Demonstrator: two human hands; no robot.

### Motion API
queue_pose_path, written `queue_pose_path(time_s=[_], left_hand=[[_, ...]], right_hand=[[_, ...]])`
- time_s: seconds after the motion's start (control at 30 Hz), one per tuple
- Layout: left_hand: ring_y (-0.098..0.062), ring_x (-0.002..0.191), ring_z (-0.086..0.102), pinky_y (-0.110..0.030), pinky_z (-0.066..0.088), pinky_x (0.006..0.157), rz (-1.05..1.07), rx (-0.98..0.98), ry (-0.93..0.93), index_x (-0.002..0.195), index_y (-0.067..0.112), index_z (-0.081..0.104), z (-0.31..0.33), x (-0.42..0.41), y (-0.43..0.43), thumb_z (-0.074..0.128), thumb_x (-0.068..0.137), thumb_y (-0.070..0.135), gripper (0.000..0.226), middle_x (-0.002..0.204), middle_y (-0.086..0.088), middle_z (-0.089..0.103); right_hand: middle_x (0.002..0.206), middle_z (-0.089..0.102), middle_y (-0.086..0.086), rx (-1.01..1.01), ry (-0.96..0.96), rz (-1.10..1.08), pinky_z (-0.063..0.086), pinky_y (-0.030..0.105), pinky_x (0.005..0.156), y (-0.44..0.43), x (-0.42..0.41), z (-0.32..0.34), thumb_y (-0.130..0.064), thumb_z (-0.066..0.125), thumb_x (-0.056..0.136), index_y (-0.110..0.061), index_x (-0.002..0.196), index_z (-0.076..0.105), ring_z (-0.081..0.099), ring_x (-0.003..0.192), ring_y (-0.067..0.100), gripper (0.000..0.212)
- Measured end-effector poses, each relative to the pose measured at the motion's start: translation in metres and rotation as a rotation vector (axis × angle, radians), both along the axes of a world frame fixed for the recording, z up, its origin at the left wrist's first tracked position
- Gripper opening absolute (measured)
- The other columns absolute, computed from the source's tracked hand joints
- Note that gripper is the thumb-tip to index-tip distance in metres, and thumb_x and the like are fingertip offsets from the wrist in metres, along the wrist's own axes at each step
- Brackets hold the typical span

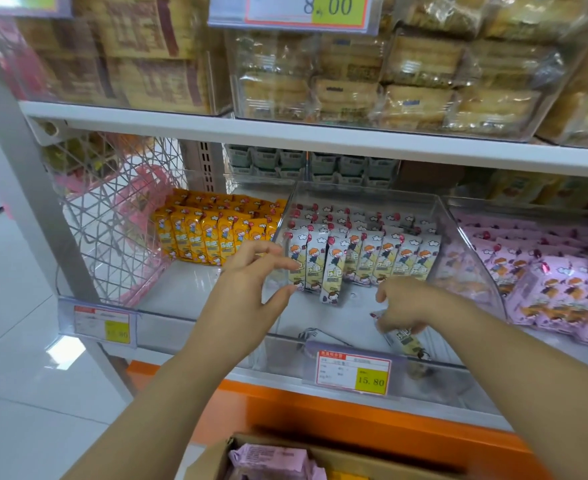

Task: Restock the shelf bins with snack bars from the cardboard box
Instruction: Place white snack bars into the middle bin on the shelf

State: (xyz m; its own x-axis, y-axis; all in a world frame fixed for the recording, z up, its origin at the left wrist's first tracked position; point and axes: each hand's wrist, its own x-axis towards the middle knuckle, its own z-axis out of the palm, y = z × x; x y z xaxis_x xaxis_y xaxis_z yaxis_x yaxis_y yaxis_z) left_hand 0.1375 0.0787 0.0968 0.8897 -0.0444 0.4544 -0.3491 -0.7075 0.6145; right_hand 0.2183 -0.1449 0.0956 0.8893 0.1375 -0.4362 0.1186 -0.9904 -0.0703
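Both hands reach into the clear middle bin (472,271) on the lower shelf, apart from each other. To the far left of that bin a pink wire basket (112,230) sits at the shelf's end, with a small price tag (104,323) on the shelf edge below it. Just left of the bin, yellow-wrapped snack bars (209,233) stand upright in packed rows.

At the bin's left end the left hand (251,282) has its fingers spread and nearly straight, with thumb and forefinger tips at the leftmost bar of the row. Whether they press on it I cannot tell. It grips nothing.

Inside the bin, white-wrapped snack bars (386,258) stand upright in a row across its width, with more behind. One bar (332,271) near the left end leans forward out of line. The floor in front of the row is bare.

At the bin's front right the right hand (407,306) has its fingers curled down around a single white snack bar (401,341) lying low and slanted near the front wall. A red-and-yellow price tag (353,372) reading 15.80 hangs on the bin's front.

Right of the bin, pink-wrapped snack bars (562,282) fill the neighbouring compartment.

Below the bin, at the bottom edge of the view, the cardboard box (216,459) stands open — pink packets (272,459) show inside it.
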Motion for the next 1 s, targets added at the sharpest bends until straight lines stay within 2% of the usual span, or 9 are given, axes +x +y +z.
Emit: queue_pose_path(time_s=[0.07,0.2,0.3,0.43,0.53,0.7,0.8,0.9,1.0], left_hand=[[-0.018,0.120,0.047,-0.018,0.030,0.096,0.001,0.004,0.000,0.104,0.022,0.068,0.000,-0.001,0.000,0.071,0.083,0.013,0.023,0.118,0.006,0.046],[-0.017,0.119,0.048,-0.010,0.027,0.095,-0.001,0.016,-0.006,0.104,0.021,0.068,-0.002,0.000,0.002,0.071,0.083,0.012,0.023,0.119,0.004,0.047],[-0.018,0.119,0.048,-0.010,0.027,0.095,-0.002,0.018,-0.008,0.104,0.021,0.068,-0.003,0.001,0.003,0.071,0.083,0.012,0.023,0.118,0.006,0.047],[-0.020,0.120,0.047,-0.021,0.032,0.098,-0.007,0.012,-0.010,0.105,0.020,0.068,-0.004,0.001,0.003,0.071,0.083,0.011,0.024,0.118,0.007,0.046],[-0.021,0.120,0.047,-0.027,0.033,0.099,-0.008,0.007,-0.013,0.105,0.020,0.068,-0.004,0.002,0.003,0.071,0.083,0.011,0.024,0.118,0.007,0.045],[-0.022,0.120,0.048,-0.031,0.036,0.100,-0.010,0.001,-0.022,0.104,0.020,0.068,-0.005,0.003,0.003,0.071,0.083,0.011,0.023,0.117,0.007,0.045],[-0.021,0.120,0.048,-0.027,0.035,0.098,-0.010,0.002,-0.035,0.103,0.022,0.068,-0.007,0.003,0.002,0.071,0.083,0.011,0.023,0.117,0.008,0.044],[-0.019,0.120,0.048,-0.018,0.032,0.096,-0.016,-0.002,-0.040,0.101,0.025,0.067,-0.007,0.003,0.002,0.071,0.083,0.011,0.024,0.116,0.009,0.044],[-0.017,0.120,0.048,-0.013,0.029,0.095,-0.013,0.008,-0.035,0.102,0.025,0.067,-0.006,0.002,0.003,0.071,0.083,0.011,0.024,0.116,0.010,0.044]], right_hand=[[0.126,0.056,0.019,0.099,-0.066,-0.042,0.057,0.036,0.077,-0.001,0.002,-0.001,-0.015,0.065,0.084,0.003,0.130,0.050,0.066,0.094,0.024,0.052],[0.083,0.053,-0.002,0.478,-0.392,-0.142,0.044,0.026,0.059,0.006,0.012,0.003,-0.012,0.071,0.080,-0.012,0.116,0.052,0.053,0.070,0.014,0.040],[0.071,0.044,-0.005,0.609,-0.558,-0.157,0.037,0.028,0.054,0.015,0.017,0.003,-0.021,0.077,0.077,-0.011,0.105,0.048,0.049,0.064,0.015,0.042],[0.069,0.043,-0.003,0.553,-0.615,-0.126,0.036,0.029,0.060,0.022,0.023,-0.002,-0.032,0.080,0.074,-0.010,0.107,0.045,0.052,0.071,0.022,0.053],[0.087,0.050,0.004,0.572,-0.622,-0.125,0.039,0.029,0.066,0.021,0.025,-0.003,-0.035,0.080,0.072,-0.007,0.107,0.046,0.053,0.079,0.024,0.057],[0.087,0.056,0.003,0.601,-0.690,-0.134,0.044,0.031,0.067,0.014,0.013,0.008,-0.035,0.076,0.077,-0.010,0.108,0.053,0.058,0.082,0.023,0.046],[0.084,0.060,-0.005,0.608,-0.410,-0.027,0.042,0.025,0.061,0.023,-0.003,0.013,-0.038,0.076,0.076,-0.022,0.098,0.056,0.058,0.077,0.012,0.034],[0.095,0.063,-0.005,0.472,-0.029,0.241,0.048,0.025,0.074,0.043,-0.012,0.008,-0.040,0.077,0.075,-0.019,0.107,0.062,0.058,0.085,0.010,0.042],[0.109,0.063,0.001,0.290,0.044,0.375,0.044,0.024,0.075,0.058,-0.011,-0.001,-0.037,0.074,0.080,-0.012,0.119,0.061,0.054,0.088,0.011,0.048]])
